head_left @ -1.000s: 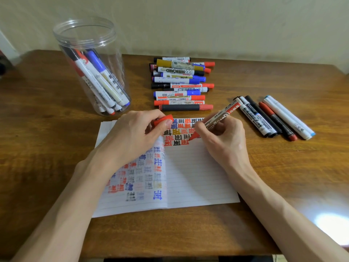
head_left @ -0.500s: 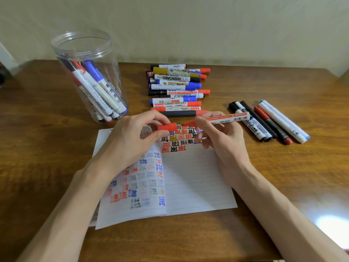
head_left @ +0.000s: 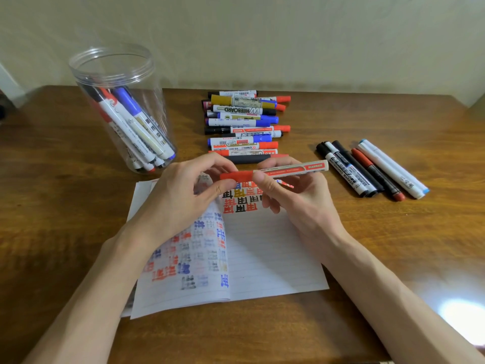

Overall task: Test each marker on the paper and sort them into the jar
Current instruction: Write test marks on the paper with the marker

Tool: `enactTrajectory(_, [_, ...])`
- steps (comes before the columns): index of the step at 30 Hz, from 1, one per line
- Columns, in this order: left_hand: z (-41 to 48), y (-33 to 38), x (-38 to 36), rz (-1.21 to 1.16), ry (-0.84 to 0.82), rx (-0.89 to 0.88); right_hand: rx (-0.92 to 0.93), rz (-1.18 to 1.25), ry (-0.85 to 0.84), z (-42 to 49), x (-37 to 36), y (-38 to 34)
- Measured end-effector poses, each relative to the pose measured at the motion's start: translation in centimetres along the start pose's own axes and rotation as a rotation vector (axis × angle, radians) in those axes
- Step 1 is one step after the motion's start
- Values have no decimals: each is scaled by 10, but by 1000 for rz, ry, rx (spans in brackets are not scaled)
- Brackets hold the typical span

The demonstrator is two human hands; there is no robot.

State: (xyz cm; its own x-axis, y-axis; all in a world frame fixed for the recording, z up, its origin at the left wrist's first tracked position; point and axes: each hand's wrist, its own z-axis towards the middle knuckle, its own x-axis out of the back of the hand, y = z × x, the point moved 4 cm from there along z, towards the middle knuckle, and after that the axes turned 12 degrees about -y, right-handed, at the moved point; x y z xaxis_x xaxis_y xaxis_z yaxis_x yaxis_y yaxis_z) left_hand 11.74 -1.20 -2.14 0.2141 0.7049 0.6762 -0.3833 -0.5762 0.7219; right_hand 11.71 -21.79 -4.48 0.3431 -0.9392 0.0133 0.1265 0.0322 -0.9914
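Observation:
A red marker lies level in the air above the top of the lined paper. My right hand pinches its white barrel. My left hand pinches the red cap, which sits on the marker's left end. The paper carries rows of red, blue, black and yellow test marks. A clear plastic jar stands open at the back left with several markers leaning inside.
A stack of several markers lies behind my hands at the table's middle back. Another group of markers lies at the right. The wooden table ends at a pale wall behind.
My right hand lifted the red marker off the paper and turned it level. My left hand brought the red cap onto its tip. The view tilted down slightly.

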Motion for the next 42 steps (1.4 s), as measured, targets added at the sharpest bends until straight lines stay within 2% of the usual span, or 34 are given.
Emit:
enactTrajectory(2, [1,-2,-1,28,0,0,-32,13,-15,1,-1,0])
enactTrajectory(7, [0,-9,2,52,15,13,-152,270,-52,7,-3,3])
enactTrajectory(10, [1,-12,2,67,6,36,-138,184,23,6,9,2])
enactTrajectory(13, [1,-14,3,89,21,53,-121,89,1,1,21,-4])
enactTrajectory(17, [1,-14,3,134,33,43,-66,-265,-58,1,24,-9])
enactTrajectory(21, [1,-11,0,164,39,2,-29,-240,-36,0,26,-10])
enactTrajectory(35, [2,-14,-4,190,87,25,-3,-200,-6,4,22,8])
enactTrajectory(42, [2,-7,1,122,60,33,5,-156,-23,6,22,9])
